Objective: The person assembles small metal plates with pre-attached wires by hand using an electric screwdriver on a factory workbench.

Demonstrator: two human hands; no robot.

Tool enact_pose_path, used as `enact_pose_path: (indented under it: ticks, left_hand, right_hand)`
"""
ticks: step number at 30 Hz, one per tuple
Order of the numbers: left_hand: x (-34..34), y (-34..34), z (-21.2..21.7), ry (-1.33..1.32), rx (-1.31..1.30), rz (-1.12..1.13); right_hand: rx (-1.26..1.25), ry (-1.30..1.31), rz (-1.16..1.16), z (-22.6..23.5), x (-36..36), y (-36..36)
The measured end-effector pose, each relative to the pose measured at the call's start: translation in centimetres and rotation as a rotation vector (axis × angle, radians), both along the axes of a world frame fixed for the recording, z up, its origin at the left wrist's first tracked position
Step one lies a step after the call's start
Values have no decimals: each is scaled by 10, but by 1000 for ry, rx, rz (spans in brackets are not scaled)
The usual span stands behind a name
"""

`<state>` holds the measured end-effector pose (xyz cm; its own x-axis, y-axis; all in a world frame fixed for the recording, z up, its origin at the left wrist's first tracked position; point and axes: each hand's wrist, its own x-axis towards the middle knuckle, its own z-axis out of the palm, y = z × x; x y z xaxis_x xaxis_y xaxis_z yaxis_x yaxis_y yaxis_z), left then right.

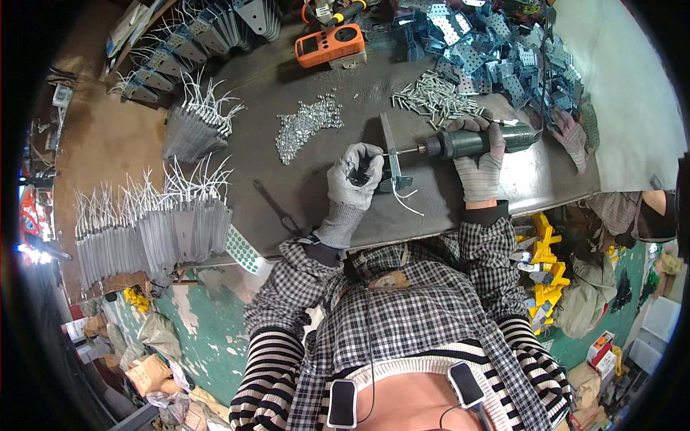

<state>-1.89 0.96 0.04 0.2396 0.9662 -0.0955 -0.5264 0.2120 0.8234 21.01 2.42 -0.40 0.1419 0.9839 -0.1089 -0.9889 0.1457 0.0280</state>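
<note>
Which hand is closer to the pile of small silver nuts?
Left. The left hand is to the right of the pile of nuts and nearer the person; the right hand is farther right, around the dark green power tool.

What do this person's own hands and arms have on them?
The left hand wears a plain grey glove; the right hand, a pale glove with faint stripes. Dark wristbands meet black-and-white checked sleeves, with bolder striped knit sleeves showing farther up the arms.
</note>
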Motion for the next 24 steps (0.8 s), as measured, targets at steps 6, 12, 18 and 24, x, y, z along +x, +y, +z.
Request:
enact_pose_path:
  ticks: [6,12,18,24]
  left_hand:
    - [20,-10,2,297,81,232]
    - [17,-14,-1,194,116,222]
    - [8,-8,-19,-72,27,214]
    - [12,-7,-13,99,123,238]
  right_hand:
    - [-5,-9,-8,-3,2,0]
    - [-18,-14,-32,-6,2,-2]
    - [-16,-55,-34,-3,0,-3]
    - [10,-59,-22,-4,0,-1]
